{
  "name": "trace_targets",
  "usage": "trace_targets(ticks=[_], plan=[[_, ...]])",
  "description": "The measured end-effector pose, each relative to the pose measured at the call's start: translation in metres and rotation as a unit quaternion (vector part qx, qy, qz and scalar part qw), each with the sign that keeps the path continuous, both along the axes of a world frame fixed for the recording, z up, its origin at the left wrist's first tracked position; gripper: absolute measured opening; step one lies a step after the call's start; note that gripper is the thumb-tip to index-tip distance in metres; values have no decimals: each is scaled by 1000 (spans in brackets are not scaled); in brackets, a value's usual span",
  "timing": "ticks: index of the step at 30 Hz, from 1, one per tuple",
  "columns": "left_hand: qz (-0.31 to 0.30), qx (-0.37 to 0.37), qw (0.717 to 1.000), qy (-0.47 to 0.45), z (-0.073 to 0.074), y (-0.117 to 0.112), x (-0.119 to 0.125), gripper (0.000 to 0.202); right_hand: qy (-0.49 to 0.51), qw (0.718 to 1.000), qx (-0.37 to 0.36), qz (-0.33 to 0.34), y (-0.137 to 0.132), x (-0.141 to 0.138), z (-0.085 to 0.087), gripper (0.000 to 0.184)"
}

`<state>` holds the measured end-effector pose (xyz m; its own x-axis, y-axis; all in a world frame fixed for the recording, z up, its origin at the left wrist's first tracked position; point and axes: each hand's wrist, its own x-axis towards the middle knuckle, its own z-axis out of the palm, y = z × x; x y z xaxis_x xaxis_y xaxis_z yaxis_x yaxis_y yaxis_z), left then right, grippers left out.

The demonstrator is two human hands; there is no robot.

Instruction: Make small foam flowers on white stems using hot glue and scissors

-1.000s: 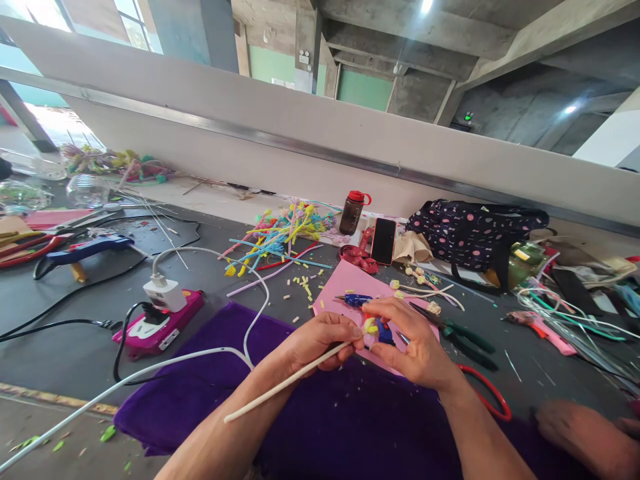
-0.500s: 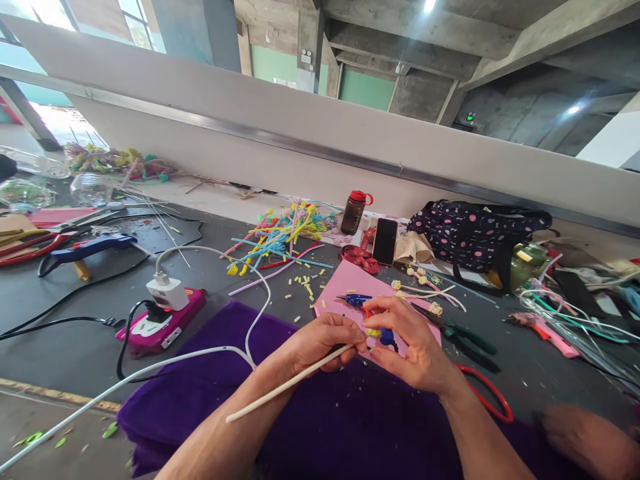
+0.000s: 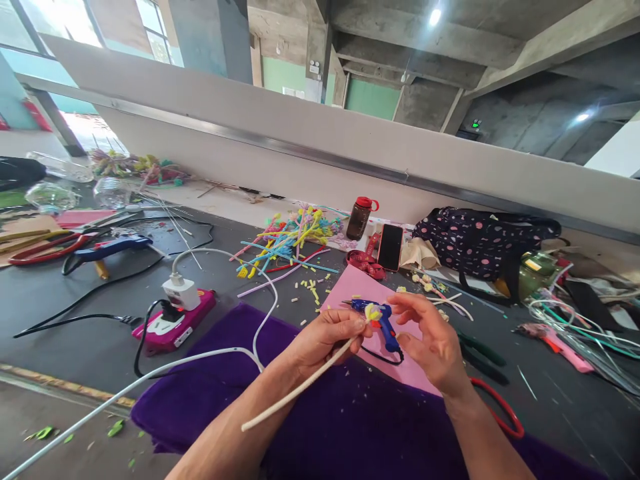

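My left hand (image 3: 327, 337) pinches a long cream flower stem (image 3: 295, 397) that looks like a thick pipe cleaner. At the stem's upper end, just past my fingertips, sits a small yellow-and-white flower head (image 3: 372, 312). To the right of it, my right hand (image 3: 433, 340) is open, fingers apart, with nothing in it. Behind the flower head a blue hot glue gun (image 3: 387, 330) lies on a pink sheet (image 3: 353, 283). Below both hands a dark purple cloth (image 3: 200, 390) is spread.
Colourful pipe cleaners (image 3: 295, 240) lie in a heap beyond my hands, with yellow cut bits nearby. A magenta power strip (image 3: 175, 327) with white cables is on the left. Green-handled pliers (image 3: 483, 353) and red handles (image 3: 500, 407) lie on the right, a patterned bag (image 3: 485, 243) behind.
My right hand has come away from the flower head toward the right, its fingers spread apart. The flower head now shows plainly in my left hand. The whole view has shifted slightly.
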<state>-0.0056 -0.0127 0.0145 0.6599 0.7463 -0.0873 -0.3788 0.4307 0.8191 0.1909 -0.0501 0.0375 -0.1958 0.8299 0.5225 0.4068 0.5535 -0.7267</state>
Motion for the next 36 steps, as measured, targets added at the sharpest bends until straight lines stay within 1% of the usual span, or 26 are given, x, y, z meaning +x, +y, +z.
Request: trace_targets(ticks=[2,4,8,11,14,16,19,24,31,36], plan=[[22,1,1000,-20,1,-1,-1,25,-2,1000,-18,3,0,0,-1,38],[35,5,999,-31,2,-2,-1,24,0,1000,-20,14,0,-2,-3,37],[43,5,999,-31,3,-3,-2,27,4,999,-34,32,1,-8,-11,34],[44,-3,999,-19,3,-3,-2,29,1,996,-70,49,0,-16,-15,29],[48,-4,999,-15,4,-3,-1,29,1,989,-118,84,-2,-25,-21,22],[53,-2,999,-13,4,-3,0,28,14,984,-144,100,-4,-31,-25,23],[71,-4,997,-1,5,-3,1,28,33,981,-161,102,-7,-39,-29,29],[84,-6,996,18,4,-2,2,30,9,982,-170,78,-12,-47,-28,25],[83,8,996,34,1,-2,2,28,-13,984,-153,88,-11,-49,-28,23],[83,13,996,40,1,-2,2,26,-20,985,-143,91,-10,-49,-31,23]])
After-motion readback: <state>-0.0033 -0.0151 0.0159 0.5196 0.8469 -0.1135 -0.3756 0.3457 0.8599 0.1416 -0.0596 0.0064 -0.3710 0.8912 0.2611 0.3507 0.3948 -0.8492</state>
